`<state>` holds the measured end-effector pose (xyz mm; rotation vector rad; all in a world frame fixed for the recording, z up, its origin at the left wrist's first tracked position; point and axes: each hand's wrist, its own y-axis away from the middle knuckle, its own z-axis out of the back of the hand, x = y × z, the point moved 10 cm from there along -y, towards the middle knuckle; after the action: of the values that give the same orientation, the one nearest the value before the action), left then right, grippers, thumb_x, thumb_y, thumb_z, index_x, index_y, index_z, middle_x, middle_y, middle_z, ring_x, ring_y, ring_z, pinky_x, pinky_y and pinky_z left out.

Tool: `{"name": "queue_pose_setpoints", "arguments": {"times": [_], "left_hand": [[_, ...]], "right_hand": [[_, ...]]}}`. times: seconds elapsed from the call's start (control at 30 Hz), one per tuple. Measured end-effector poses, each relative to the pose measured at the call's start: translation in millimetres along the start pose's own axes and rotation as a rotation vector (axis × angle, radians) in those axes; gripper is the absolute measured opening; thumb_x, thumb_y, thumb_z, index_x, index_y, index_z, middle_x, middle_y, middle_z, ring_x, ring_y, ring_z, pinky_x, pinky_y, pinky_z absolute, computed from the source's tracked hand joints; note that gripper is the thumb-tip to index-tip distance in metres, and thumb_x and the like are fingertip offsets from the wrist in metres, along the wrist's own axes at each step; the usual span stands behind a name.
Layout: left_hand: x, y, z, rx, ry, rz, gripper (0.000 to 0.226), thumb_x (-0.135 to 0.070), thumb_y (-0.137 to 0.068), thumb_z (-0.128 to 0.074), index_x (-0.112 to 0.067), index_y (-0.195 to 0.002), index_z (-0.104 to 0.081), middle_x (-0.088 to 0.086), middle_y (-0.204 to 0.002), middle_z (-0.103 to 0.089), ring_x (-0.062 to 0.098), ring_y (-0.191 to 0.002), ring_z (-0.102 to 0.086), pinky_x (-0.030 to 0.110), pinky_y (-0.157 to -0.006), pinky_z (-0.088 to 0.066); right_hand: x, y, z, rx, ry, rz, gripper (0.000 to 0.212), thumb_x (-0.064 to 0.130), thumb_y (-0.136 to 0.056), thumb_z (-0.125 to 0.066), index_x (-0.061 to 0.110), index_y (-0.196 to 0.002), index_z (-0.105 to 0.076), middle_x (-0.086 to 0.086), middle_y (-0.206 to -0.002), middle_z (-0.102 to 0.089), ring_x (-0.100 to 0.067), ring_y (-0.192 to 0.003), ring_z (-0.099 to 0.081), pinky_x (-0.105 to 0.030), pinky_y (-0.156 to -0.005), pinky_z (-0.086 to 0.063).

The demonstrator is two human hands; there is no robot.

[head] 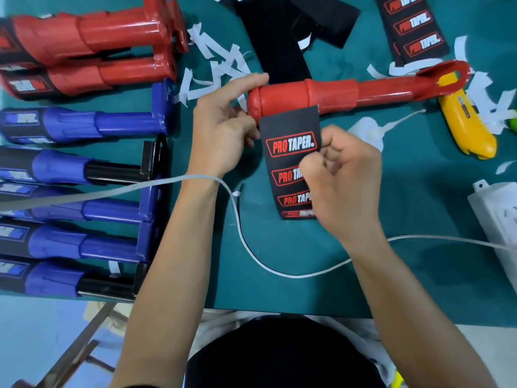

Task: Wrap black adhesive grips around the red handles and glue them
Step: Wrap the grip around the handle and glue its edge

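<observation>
Mid-frame, our left hand grips the red handle and our right hand pinches the black grip, which may stick crooked if either slips.

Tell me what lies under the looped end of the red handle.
A yellow utility knife, its tip showing through the red handle's loop. Its very end is hidden by the rim.

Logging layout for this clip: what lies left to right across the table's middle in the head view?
Blue plastic handle with black grip → left hand holding the red plastic handle → black adhesive grip printed with logos → right hand pinching it → yellow utility knife.
</observation>
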<state>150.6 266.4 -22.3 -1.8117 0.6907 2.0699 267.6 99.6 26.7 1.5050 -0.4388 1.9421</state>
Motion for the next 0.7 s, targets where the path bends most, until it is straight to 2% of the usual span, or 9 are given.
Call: {"name": "queue_pose_setpoints", "arguments": {"times": [0.07,0.13,0.2,0.27,0.37,0.53,0.6,0.7], "left_hand": [[2.9,-0.6,-0.1,0.005,0.013,0.011,0.078,0.011,-0.058,-0.048,-0.033,-0.114,-0.079,0.015,-0.063,-0.065,0.018,-0.046,-0.055,0.024,-0.05,-0.044],[2.7,-0.6,-0.1,0.015,0.017,0.025,0.082,0.009,-0.055,-0.046,-0.037,-0.114,-0.079,0.011,-0.054,-0.061,0.022,-0.046,-0.057,0.028,-0.05,-0.048],[2.3,-0.7,1.7,0.013,0.03,0.042,0.083,0.008,-0.053,-0.044,-0.038,-0.113,-0.079,0.009,-0.051,-0.058,0.02,-0.047,-0.057,0.026,-0.05,-0.048],[2.7,-0.5,1.6,0.008,0.032,0.047,0.082,0.008,-0.054,-0.044,-0.037,-0.113,-0.079,0.011,-0.051,-0.055,0.019,-0.046,-0.054,0.026,-0.051,-0.048],[0.4,0.9,0.6,0.003,0.022,0.044,0.08,0.005,-0.054,-0.048,-0.039,-0.113,-0.079,0.012,-0.051,-0.05,0.021,-0.047,-0.048,0.029,-0.054,-0.047],[-7.9,3.4,-2.7,0.028,0.01,0.012,0.07,-0.014,-0.052,-0.057,-0.027,-0.117,-0.077,0.006,-0.054,-0.054,0.021,-0.049,-0.047,0.031,-0.056,-0.048],[-9.5,4.0,-3.1,0.027,0.007,0.006,0.068,-0.012,-0.055,-0.057,-0.022,-0.119,-0.076,-0.001,-0.057,-0.058,0.022,-0.052,-0.049,0.031,-0.056,-0.048],[-12.8,4.4,-3.0,0.012,0.015,-0.013,0.062,-0.008,-0.061,-0.056,-0.013,-0.12,-0.075,-0.003,-0.074,-0.068,0.028,-0.058,-0.055,0.032,-0.054,-0.046]], "right_hand": [[-15.8,-7.0,-9.1,-0.047,-0.178,-0.097,0.019,0.0,-0.079,-0.051,0.013,-0.066,-0.047,0.005,-0.055,-0.037,-0.007,-0.053,-0.028,-0.023,-0.047,-0.024],[-30.9,-11.0,-15.1,-0.086,-0.253,-0.153,0.019,-0.001,-0.079,-0.053,0.013,-0.066,-0.051,0.004,-0.057,-0.043,-0.011,-0.054,-0.032,-0.028,-0.047,-0.025],[-38.9,-14.1,-18.9,-0.083,-0.274,-0.17,0.015,0.002,-0.079,-0.055,0.013,-0.068,-0.057,0.005,-0.057,-0.048,-0.012,-0.054,-0.036,-0.029,-0.047,-0.028],[-40.7,-17.6,-18.9,-0.088,-0.273,-0.162,0.023,0.004,-0.08,-0.055,0.021,-0.066,-0.06,0.013,-0.055,-0.048,-0.007,-0.051,-0.035,-0.023,-0.046,-0.03],[-38.5,-21.8,-20.5,-0.09,-0.25,-0.146,0.024,0.006,-0.082,-0.054,0.023,-0.066,-0.059,0.015,-0.054,-0.047,-0.007,-0.05,-0.034,-0.022,-0.045,-0.03],[-38.0,-22.8,-20.6,-0.105,-0.226,-0.147,0.024,0.006,-0.085,-0.054,0.02,-0.067,-0.057,0.017,-0.052,-0.044,-0.004,-0.049,-0.032,-0.018,-0.045,-0.03],[-38.1,-23.5,-19.9,-0.112,-0.233,-0.151,0.024,0.006,-0.086,-0.055,0.021,-0.068,-0.058,0.018,-0.051,-0.047,-0.003,-0.048,-0.035,-0.017,-0.046,-0.031],[-40.5,-23.6,-20.0,-0.118,-0.245,-0.172,0.021,0.007,-0.087,-0.056,0.016,-0.069,-0.061,0.014,-0.053,-0.051,-0.006,-0.049,-0.038,-0.021,-0.046,-0.034]]}}
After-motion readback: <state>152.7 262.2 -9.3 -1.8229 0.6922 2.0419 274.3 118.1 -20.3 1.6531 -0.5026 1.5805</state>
